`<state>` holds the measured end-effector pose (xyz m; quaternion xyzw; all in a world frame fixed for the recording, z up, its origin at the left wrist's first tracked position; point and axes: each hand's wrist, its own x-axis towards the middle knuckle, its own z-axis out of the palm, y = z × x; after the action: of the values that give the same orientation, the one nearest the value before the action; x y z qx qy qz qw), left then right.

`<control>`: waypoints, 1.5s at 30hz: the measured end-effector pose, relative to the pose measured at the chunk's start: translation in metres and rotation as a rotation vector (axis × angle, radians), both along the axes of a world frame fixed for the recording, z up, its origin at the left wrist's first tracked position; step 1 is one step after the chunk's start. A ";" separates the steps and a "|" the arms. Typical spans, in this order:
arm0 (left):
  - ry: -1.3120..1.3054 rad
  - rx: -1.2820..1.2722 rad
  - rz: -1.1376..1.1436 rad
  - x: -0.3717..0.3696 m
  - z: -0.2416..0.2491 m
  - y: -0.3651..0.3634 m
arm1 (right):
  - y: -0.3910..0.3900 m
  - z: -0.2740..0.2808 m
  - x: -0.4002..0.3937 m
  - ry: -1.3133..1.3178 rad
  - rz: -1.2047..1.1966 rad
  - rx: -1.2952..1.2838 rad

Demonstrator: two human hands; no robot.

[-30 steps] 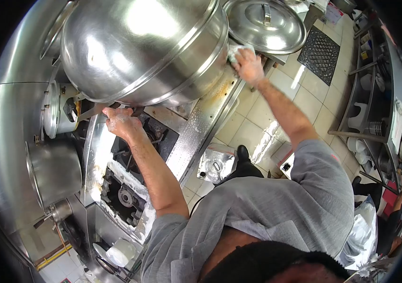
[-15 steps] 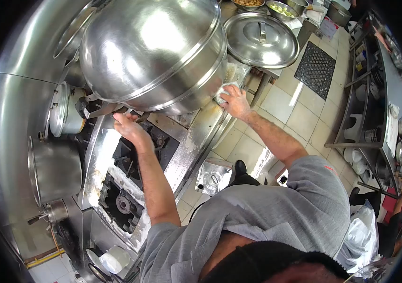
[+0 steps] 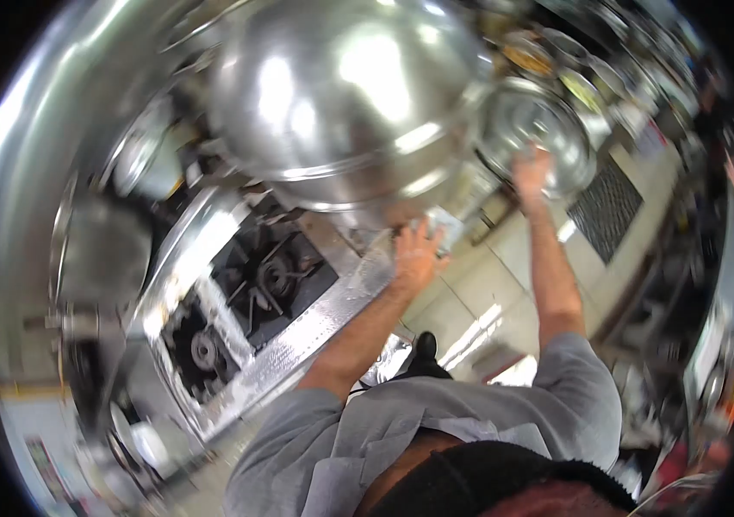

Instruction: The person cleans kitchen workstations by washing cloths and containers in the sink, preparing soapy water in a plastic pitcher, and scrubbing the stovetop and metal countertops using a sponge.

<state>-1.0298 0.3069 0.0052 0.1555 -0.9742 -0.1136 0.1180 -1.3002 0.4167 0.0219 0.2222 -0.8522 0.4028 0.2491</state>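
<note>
Left hand (image 3: 419, 257) at cloth (image 3: 446, 227), right hand (image 3: 531, 171) at pot lid (image 3: 569, 142).
Cloth lies by the left's spread fingers; blur obscures whether either hand grips.

I note the pot (image 3: 341, 95): metal, smooth, glossy. The lid (image 3: 569, 142) is shiny metal. My shirt (image 3: 462, 414) is matt grey cloth; the mat (image 3: 606, 207) looks rough.

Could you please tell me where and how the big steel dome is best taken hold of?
I'd grip the dome by its raised rim, with a wide two-handed hold, from the person's side: the rim stands out as an edge, while the bulging wall looks too smooth and broad to grasp.
</note>
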 end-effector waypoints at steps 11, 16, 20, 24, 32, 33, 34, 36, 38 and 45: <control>0.079 -0.033 -0.026 0.090 -0.007 -0.027 | 0.008 -0.116 -0.274 -0.265 0.607 -0.147; -0.100 0.079 0.055 0.187 0.013 -0.045 | 0.018 -0.094 -0.255 -0.561 0.309 -0.110; -0.130 0.124 0.077 0.236 -0.005 -0.057 | 0.038 -0.077 -0.217 -0.746 0.134 -0.063; -0.135 0.198 0.129 0.267 0.015 -0.064 | 0.080 -0.053 -0.150 -0.862 0.164 -0.126; -0.108 0.380 0.200 0.362 0.029 -0.093 | 0.161 0.041 0.024 -0.885 0.168 -0.064; -0.143 0.373 0.226 0.376 0.031 -0.097 | 0.167 0.054 0.049 -0.912 0.219 -0.020; -0.178 0.364 0.251 0.392 0.029 -0.103 | 0.170 0.069 0.078 -0.908 0.199 -0.016; -0.168 0.364 0.221 0.426 0.022 -0.114 | 0.164 0.099 0.139 -0.914 0.320 0.058; -0.141 0.390 0.259 0.463 0.030 -0.122 | 0.149 0.122 0.197 -0.862 0.351 0.086; -0.098 0.375 0.194 0.606 0.036 -0.161 | 0.038 0.187 0.390 -0.944 0.481 0.304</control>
<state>-0.4235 0.1463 0.0408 0.2734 -0.9210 -0.2731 0.0498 -0.9104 0.4547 0.2088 0.2394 -0.8452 0.3767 -0.2940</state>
